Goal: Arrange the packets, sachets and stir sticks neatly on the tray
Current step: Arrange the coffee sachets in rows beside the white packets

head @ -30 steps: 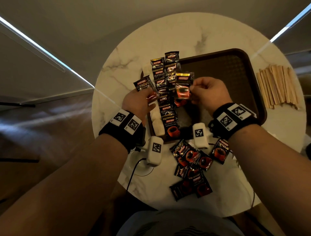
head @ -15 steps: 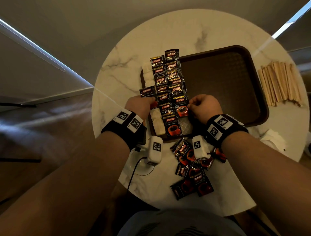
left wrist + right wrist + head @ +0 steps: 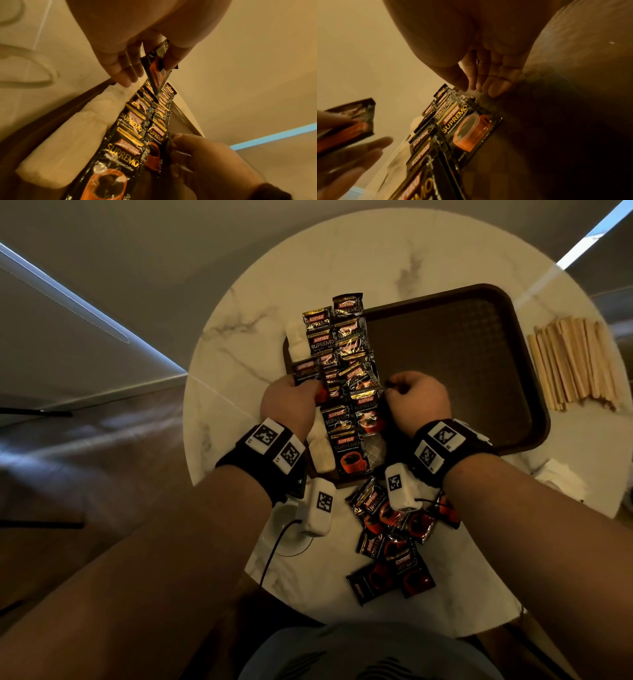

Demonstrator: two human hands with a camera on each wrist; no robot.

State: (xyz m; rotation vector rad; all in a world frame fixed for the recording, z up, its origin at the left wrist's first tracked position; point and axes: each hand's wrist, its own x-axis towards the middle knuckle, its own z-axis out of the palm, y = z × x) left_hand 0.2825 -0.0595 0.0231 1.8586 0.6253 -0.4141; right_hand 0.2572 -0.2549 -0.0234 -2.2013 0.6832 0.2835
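Pinching one coffee packet (image 3: 157, 66) in the left hand (image 3: 291, 402), thumb on one face and fingers (image 3: 123, 70) on the other, edge-down and tilted, just above and to the left of the two rows of packets (image 3: 346, 364) on the left part of the tray (image 3: 445, 354). Resting the right hand (image 3: 419, 402) at the right edge of the right-hand row, fingers (image 3: 498, 83) pressed together and pointing down, gripping nothing, tips at the tray surface beside the nearest laid packet (image 3: 366, 412).

Judging the coming move: likely laying the held packet onto a row. Rows running away from the body, each packet's long axis along the row, overlapped like tiles. Left hand nearer the left row; right hand nearer the right row and the bare tray beyond it.

Counting, as far as overlap allows: about six packets in the left row, about five in the right, one in hand. Roughly seven or eight more in a loose pile (image 3: 390, 542) on the desk (image 3: 342, 251), near the body, off the tray. At least three white sachets (image 3: 320, 453) in a line along the tray's left edge, partly hidden. Stir sticks (image 3: 575, 364) bunched on the desk to the right of the tray, well over a dozen, too close-packed for an exact count
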